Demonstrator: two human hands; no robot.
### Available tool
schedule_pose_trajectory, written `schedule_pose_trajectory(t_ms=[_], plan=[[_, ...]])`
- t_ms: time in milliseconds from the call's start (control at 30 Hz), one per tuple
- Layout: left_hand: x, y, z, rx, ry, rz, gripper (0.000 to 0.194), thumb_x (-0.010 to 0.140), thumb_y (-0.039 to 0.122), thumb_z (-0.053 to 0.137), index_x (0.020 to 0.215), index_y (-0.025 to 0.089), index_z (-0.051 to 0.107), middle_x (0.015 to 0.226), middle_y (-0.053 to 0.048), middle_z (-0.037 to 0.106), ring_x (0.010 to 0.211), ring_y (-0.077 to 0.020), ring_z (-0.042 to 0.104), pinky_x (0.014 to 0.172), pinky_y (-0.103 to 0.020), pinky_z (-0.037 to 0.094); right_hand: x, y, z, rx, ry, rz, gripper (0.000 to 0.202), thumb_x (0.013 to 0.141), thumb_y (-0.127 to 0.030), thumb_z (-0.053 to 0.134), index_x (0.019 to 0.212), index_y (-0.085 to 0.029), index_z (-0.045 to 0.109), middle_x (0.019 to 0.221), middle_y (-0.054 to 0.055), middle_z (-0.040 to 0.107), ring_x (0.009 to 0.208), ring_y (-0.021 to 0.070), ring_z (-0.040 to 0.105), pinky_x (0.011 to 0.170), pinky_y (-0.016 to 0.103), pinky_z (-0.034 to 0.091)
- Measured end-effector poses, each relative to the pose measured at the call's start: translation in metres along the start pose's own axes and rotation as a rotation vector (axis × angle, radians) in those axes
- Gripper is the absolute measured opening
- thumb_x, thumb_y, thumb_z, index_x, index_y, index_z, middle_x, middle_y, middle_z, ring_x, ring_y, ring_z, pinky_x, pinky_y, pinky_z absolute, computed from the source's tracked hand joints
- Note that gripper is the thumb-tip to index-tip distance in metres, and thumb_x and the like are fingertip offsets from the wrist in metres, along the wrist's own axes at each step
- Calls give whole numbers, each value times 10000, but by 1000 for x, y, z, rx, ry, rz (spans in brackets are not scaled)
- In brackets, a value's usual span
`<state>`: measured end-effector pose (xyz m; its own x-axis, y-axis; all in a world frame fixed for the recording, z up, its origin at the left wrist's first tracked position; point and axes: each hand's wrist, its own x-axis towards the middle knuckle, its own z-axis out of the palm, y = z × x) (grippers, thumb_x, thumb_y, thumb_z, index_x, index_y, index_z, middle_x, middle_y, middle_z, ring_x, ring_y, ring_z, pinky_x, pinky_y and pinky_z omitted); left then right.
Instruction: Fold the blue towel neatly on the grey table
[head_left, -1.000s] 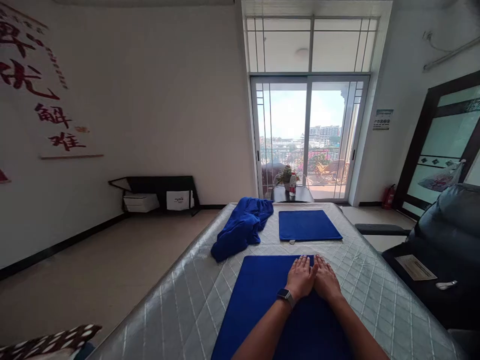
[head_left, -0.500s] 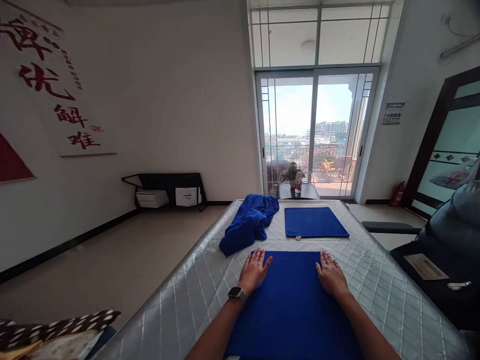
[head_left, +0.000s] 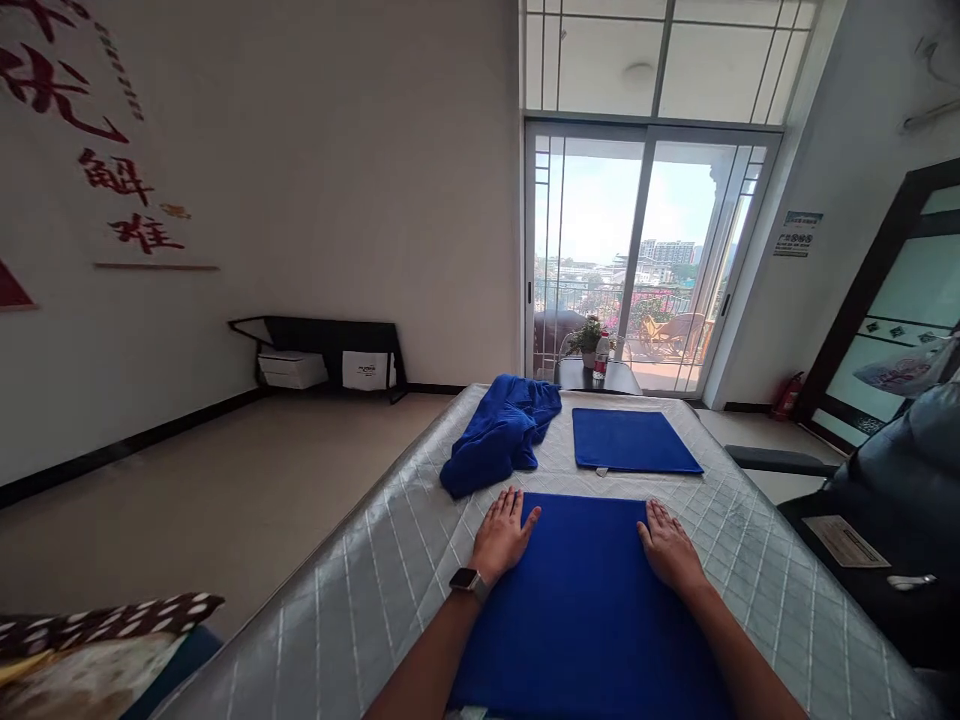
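A flat blue cloth (head_left: pixel 585 610) lies smooth on the quilted silver-grey mattress (head_left: pixel 360 590) right before me. Its upper left corner is by my left hand (head_left: pixel 502 535), which rests flat with the fingers stretched out; a watch is on that wrist. On the upper right corner lies my right hand (head_left: pixel 671 545), palm down, fingers extended. Neither hand grips anything. Beyond the cloth, a second flat blue cloth (head_left: pixel 636 440) with a small white tag lies to the right. To its left is a crumpled blue cloth (head_left: pixel 501 430) in a loose heap.
A small table (head_left: pixel 622 378) with a potted plant (head_left: pixel 589 340) and a bottle (head_left: pixel 601 356) stands past the mattress's far end. On the right is a dark chair (head_left: pixel 900 480) holding a card. Patterned fabric (head_left: pixel 97 640) lies at the lower left.
My view has tilted and turned slightly left. The left hand has shifted slightly outward at the cloth's corner; the right hand stays flat at the other. The cloths look unchanged.
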<state>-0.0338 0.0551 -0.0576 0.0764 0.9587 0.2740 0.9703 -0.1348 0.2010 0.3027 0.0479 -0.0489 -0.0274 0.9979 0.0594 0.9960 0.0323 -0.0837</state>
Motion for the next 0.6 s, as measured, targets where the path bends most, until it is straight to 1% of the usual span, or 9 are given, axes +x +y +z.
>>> schedule_pose_trajectory(t_ms=[133,233,433,600], plan=[[0,-2,-2,-4,-8,-14,829,991,648,114,1513,60,378,1581,-186,364,1475,-298,315,1198,-460,280,2,-1,-2,-37,-12,-18,672,996,-407,169,1566,-52,196,1648,111,166,1519,210,145,1230,401,114],[0,-1,-3,-9,-3,-22,806,993,644,139,1512,79,389,1580,-176,371,1472,-296,322,1195,-459,288,3,-1,-3,-55,-14,-19,663,996,-392,169,1566,-54,193,1649,114,158,1519,211,143,1229,412,124],[-3,-1,-5,-7,11,-17,775,1005,620,169,1500,74,408,1573,-190,376,1466,-297,334,1192,-461,302,2,1,-2,-42,-14,-24,668,996,-403,171,1570,-62,183,1651,105,146,1520,208,133,1231,404,115],[-6,0,-11,-19,42,-20,748,1013,607,176,1474,86,451,1566,-182,397,1465,-285,340,1193,-448,298,0,4,-1,-28,-17,-6,670,996,-412,178,1572,-70,189,1647,107,178,1521,207,129,1228,404,120]])
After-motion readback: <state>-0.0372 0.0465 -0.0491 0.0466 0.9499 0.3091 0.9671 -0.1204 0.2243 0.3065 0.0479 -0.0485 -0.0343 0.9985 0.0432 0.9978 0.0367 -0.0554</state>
